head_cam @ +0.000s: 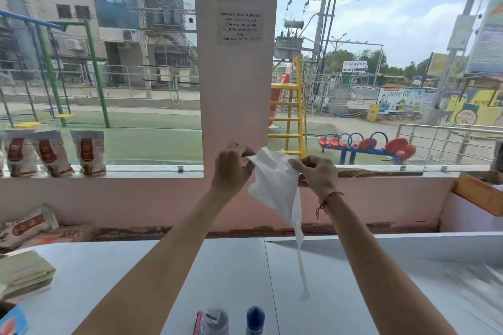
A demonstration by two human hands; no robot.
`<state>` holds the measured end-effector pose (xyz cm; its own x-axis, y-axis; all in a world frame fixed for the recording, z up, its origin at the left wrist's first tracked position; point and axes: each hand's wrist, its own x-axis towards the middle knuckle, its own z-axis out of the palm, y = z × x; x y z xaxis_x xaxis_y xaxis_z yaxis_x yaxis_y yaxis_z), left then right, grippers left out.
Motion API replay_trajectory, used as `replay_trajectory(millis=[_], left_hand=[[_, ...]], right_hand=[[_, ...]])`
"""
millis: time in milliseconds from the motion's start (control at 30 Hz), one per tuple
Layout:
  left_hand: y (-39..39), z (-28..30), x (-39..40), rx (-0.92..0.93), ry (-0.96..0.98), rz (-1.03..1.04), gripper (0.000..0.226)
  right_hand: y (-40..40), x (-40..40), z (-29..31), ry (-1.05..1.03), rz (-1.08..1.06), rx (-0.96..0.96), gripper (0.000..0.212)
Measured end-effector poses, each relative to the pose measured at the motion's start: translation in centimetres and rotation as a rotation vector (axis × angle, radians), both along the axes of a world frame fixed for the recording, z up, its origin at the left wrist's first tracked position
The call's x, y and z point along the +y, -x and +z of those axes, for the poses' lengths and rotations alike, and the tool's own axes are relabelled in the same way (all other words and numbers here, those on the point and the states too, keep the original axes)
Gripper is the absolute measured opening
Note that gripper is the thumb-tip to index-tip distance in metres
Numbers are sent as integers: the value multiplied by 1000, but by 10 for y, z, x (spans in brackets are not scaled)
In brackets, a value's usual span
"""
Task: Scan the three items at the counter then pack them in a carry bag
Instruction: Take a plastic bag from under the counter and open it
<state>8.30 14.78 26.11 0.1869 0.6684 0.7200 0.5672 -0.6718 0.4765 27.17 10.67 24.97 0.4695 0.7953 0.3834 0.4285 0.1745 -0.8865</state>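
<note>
The thin white plastic carry bag (275,185) hangs crumpled between my hands, held up in front of the pink pillar (236,76), with one long handle strip trailing down toward the white tabletop (136,275). My left hand (231,168) is closed in a pinch on the bag's top left edge; my right hand (317,175) is pinched shut on the opposite edge, a red thread round its wrist. I judge I am at the packing step, working the mouth of the bag open. Next I would need to separate the two layers fully, then free one hand to pick up an item.

The items sit at the bottom edge, cut off: a dark blue rounded cap (255,317), a grey wrapped bundle (216,321) and a pink-edged packet (199,321) touching it. I cannot tell what they are, nor whether they were scanned; no scanner shows. The right side of the tabletop is blurred.
</note>
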Motion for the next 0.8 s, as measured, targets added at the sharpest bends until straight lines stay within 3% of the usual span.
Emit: replay_trajectory(millis=[100,200,333,367,533,600,700,767,800], left_hand=[[-10,-1,4,28,304,-179,8],[-13,-1,10,-169,627,-376,15],[6,-11,25,312,834,-585,47],[9,-14,27,310,886,-614,54],[11,-26,54,-40,1029,-683,80],[18,-29,61,-28,1082,-674,70],[28,-36,71,19,937,-546,34],[31,-40,73,-92,928,-513,33],[30,-41,72,-59,949,-496,41]], right_hand=[[-2,6,-4,-32,-79,-244,19],[1,16,-7,-80,-148,-453,17],[-5,31,-15,-107,-197,-618,12],[-6,34,-17,-112,-184,-636,11],[6,52,-26,-195,-76,-775,5],[7,58,-29,-222,-61,-847,6],[-1,63,-38,-249,-54,-937,12],[-2,64,-47,-254,-51,-996,15],[1,64,-52,-254,-42,-1021,16]])
